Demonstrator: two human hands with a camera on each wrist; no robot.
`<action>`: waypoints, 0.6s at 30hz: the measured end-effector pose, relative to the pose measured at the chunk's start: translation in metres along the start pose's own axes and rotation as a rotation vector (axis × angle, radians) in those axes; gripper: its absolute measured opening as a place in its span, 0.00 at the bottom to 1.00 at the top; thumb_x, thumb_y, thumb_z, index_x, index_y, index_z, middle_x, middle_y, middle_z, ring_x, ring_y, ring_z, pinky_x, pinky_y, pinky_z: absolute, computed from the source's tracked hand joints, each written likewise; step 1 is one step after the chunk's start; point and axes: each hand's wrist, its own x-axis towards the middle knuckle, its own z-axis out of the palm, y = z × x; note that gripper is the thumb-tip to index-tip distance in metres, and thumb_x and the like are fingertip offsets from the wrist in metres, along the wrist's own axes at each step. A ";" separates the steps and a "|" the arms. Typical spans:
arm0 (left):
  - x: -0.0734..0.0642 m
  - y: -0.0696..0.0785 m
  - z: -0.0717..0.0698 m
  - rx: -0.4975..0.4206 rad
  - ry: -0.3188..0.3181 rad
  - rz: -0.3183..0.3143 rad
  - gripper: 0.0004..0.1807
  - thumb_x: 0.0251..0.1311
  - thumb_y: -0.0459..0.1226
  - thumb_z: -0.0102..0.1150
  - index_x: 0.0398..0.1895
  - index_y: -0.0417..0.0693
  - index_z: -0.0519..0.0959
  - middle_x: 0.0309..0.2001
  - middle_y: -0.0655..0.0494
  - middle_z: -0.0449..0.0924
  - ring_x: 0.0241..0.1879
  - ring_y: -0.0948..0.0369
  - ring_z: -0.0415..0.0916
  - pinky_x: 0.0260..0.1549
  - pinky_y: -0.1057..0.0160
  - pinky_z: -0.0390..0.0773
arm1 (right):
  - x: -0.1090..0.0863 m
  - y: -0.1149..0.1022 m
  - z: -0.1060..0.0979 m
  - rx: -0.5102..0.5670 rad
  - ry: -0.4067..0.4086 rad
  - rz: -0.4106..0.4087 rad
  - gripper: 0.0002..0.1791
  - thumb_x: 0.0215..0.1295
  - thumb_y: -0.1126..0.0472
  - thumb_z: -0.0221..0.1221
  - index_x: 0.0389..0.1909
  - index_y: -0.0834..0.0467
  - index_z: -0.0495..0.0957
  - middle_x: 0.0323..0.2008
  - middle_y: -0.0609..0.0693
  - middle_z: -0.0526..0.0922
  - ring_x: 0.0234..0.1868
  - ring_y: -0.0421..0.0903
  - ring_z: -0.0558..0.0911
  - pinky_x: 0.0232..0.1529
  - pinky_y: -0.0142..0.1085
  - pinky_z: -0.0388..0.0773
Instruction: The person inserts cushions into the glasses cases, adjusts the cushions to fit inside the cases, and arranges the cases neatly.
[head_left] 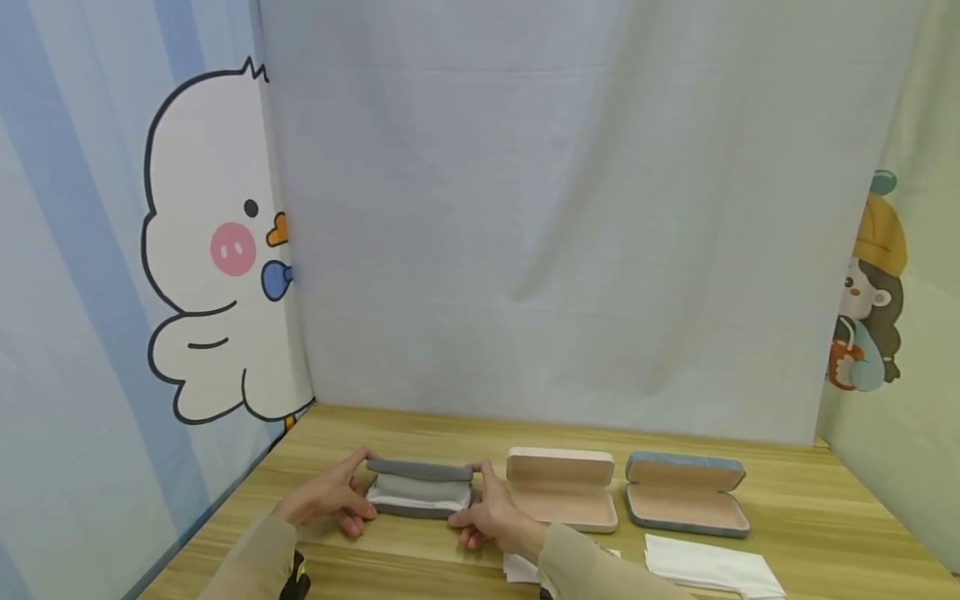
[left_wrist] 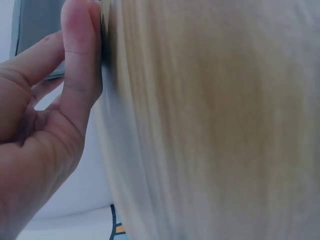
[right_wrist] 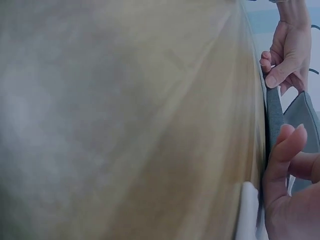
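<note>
A grey glasses case (head_left: pixel 420 472) lies on the wooden table, its lid raised partway. Folded white cloth (head_left: pixel 420 503) shows along the inside of its base. My left hand (head_left: pixel 327 494) grips the case's left end, index finger up at the lid and thumb by the front corner. At the opposite end my right hand (head_left: pixel 495 510) holds it likewise, a finger at the lid's corner and the thumb low at the front. The right wrist view shows the case's front edge (right_wrist: pixel 274 112) between both hands. In the left wrist view, the left fingers (left_wrist: pixel 80 55) partly hide the case.
To the right stand a cream glasses case (head_left: pixel 561 467) and a blue glasses case (head_left: pixel 686 465), both wide open. In front of them lie a folded white cloth (head_left: pixel 708 567) and another white cloth (head_left: pixel 520 569), partly under the right forearm. Curtains (head_left: pixel 555 250) enclose the table (head_left: pixel 405 567).
</note>
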 end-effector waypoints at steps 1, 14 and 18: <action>0.000 0.001 0.000 0.005 -0.004 0.003 0.37 0.55 0.23 0.61 0.63 0.42 0.51 0.29 0.43 0.76 0.20 0.60 0.80 0.21 0.64 0.85 | -0.001 0.000 0.000 -0.004 0.002 -0.003 0.40 0.54 0.80 0.60 0.64 0.57 0.52 0.21 0.55 0.75 0.10 0.37 0.73 0.09 0.24 0.71; -0.001 0.007 0.007 0.074 0.046 0.008 0.33 0.56 0.21 0.57 0.63 0.38 0.54 0.27 0.41 0.76 0.19 0.60 0.79 0.20 0.63 0.85 | -0.004 0.001 0.001 -0.047 -0.001 -0.039 0.39 0.55 0.79 0.59 0.64 0.62 0.52 0.21 0.54 0.72 0.10 0.38 0.74 0.09 0.25 0.72; -0.002 0.012 0.008 0.136 0.072 -0.031 0.38 0.55 0.21 0.58 0.67 0.40 0.51 0.26 0.42 0.75 0.17 0.61 0.78 0.18 0.64 0.84 | -0.004 -0.005 -0.003 -0.050 -0.031 -0.059 0.40 0.55 0.78 0.60 0.66 0.64 0.52 0.22 0.54 0.74 0.11 0.39 0.74 0.10 0.27 0.73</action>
